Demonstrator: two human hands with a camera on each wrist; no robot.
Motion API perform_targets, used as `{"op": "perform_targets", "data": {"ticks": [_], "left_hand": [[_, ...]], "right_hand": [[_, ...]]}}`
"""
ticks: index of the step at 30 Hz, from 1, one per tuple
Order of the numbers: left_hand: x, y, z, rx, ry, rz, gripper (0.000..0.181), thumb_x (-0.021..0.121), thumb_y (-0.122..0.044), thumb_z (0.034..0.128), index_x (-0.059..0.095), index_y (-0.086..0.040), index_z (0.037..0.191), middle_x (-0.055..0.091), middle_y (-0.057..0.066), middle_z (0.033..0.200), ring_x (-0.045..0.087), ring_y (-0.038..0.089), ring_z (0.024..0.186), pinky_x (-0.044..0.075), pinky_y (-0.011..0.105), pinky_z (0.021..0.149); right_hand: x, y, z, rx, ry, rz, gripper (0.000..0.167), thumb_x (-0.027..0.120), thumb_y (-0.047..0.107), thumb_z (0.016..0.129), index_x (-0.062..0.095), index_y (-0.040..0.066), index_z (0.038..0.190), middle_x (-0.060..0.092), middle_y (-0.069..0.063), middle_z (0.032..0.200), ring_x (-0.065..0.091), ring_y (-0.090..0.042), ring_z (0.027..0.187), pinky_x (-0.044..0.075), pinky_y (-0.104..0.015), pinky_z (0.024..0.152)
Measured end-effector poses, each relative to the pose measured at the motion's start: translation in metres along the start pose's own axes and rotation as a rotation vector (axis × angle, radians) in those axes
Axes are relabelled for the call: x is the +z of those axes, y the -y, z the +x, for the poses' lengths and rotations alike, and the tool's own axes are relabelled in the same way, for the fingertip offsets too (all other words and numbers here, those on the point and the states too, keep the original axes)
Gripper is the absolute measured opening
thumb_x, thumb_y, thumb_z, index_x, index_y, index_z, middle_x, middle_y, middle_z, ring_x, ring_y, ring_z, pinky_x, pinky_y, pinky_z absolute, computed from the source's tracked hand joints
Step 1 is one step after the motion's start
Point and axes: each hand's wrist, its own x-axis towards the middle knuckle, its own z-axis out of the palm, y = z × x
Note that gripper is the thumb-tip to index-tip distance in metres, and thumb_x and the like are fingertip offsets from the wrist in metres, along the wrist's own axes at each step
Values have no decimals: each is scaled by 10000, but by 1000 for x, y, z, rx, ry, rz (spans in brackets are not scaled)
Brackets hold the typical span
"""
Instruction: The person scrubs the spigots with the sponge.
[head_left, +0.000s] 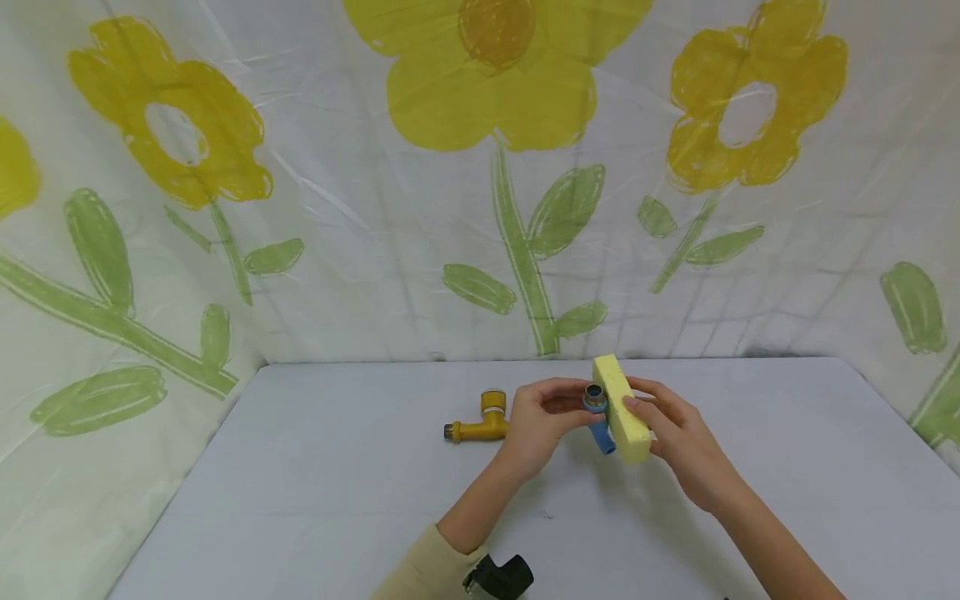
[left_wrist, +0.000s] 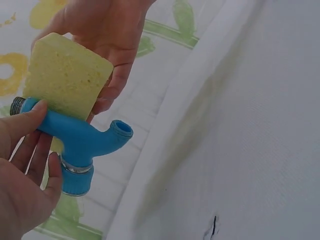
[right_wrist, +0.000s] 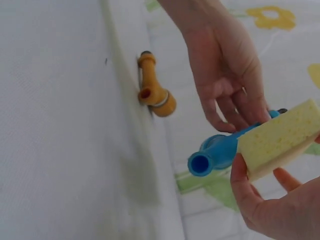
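Between the two gripping hands, a blue tap (left_wrist: 80, 137) and a yellow sponge (head_left: 624, 412) are meeting above the table (head_left: 300, 492). The left hand (head_left: 540, 423) is pinching the tap near its threaded end, the thumb lying along the barrel; the spout and the ringed collar are sticking out past that grip with nothing under them. The right hand (head_left: 681, 433) is holding the sponge from its far side, thumb and fingers spread over it, and the sponge is pressing flat against the barrel, just beside the left fingertips.

With the hold sitting so near one end, the tap could be twisting or tipping under a hard push, its free collar end acting as a lever. Should the barrel be wet or slick, which I cannot tell, it could be sliding out of the pinch and dropping to the table below. The left fingertips are lying close to the sponge's path, so a long stroke could be knocking them loose. The sponge's edge could also be snagging on the thread and tearing. Left of the left grip, a yellow tap (head_left: 480, 430) is resting on the table, near enough that a swinging elbow or wrist could be bumping it.
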Motion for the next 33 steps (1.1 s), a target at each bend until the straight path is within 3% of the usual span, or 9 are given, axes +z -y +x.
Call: {"op": "perform_targets", "data": {"ticks": [8, 13, 17, 20, 23, 27, 30, 33], "left_hand": [[0, -4, -1, -5, -13, 24, 304, 805, 76, 881, 741, 73, 1179, 748, 214, 1165, 726, 105, 956, 609, 261, 908], [0, -5, 0, -20, -25, 115, 267, 831, -30, 900, 772, -3, 1159, 758, 118, 1164, 644, 48, 1030, 519, 419, 1008], [0, -5, 1, -31, -20, 70, 278, 823, -17, 904, 762, 7, 1174, 743, 106, 1194, 602, 111, 1188, 424, 574, 1164], [0, -3, 2, -48, -18, 28, 290, 811, 7, 906, 750, 30, 1189, 729, 104, 1240, 572, 168, 1284, 401, 563, 1202], [-1, -2, 2, -98, -1, -40, 310, 781, 41, 921, 720, 58, 1224, 688, 78, 1301, 576, 205, 1298, 567, 454, 1047], [-1, -2, 2, -152, 22, -150, 345, 736, 100, 930, 662, 104, 1266, 629, 74, 1347, 636, 239, 1227, 651, 383, 862], [-1, -1, 2, -156, 33, -167, 354, 724, 112, 933, 653, 109, 1280, 618, 88, 1367, 647, 246, 1212, 658, 399, 865], [-1, -2, 2, -139, 38, -114, 355, 736, 80, 941, 677, 80, 1291, 637, 89, 1363, 614, 235, 1263, 638, 422, 933]], "right_hand": [[0, 4, -2, -12, -3, -2, 580, 490, 350, 1129, 374, 50, 1612, 474, -268, 1516, 635, -100, 1091, 583, -259, 884], [-2, 4, -3, -34, 9, 17, 579, 466, 336, 1138, 350, 36, 1619, 449, -270, 1521, 633, -86, 1102, 589, -245, 887], [-2, 2, -2, -43, 25, 36, 575, 435, 325, 1148, 333, 12, 1620, 464, -254, 1482, 635, -89, 1099, 592, -241, 892], [-1, 1, -2, -37, 29, 38, 572, 426, 324, 1151, 332, 9, 1619, 499, -215, 1433, 641, -105, 1088, 593, -247, 895], [-1, 0, -2, -35, 31, 40, 572, 420, 328, 1152, 330, 10, 1619, 531, -161, 1388, 640, -111, 1080, 594, -253, 888], [-1, 0, -1, -37, 25, 44, 562, 418, 328, 1152, 344, 14, 1612, 557, -111, 1336, 640, -121, 1068, 596, -263, 881], [-1, 0, -1, -38, 22, 43, 560, 421, 329, 1152, 348, 16, 1611, 559, -108, 1331, 644, -121, 1065, 597, -261, 880], [-1, 0, -1, -42, 22, 44, 561, 419, 328, 1153, 344, 10, 1609, 564, -106, 1328, 649, -118, 1062, 598, -258, 879]]}}
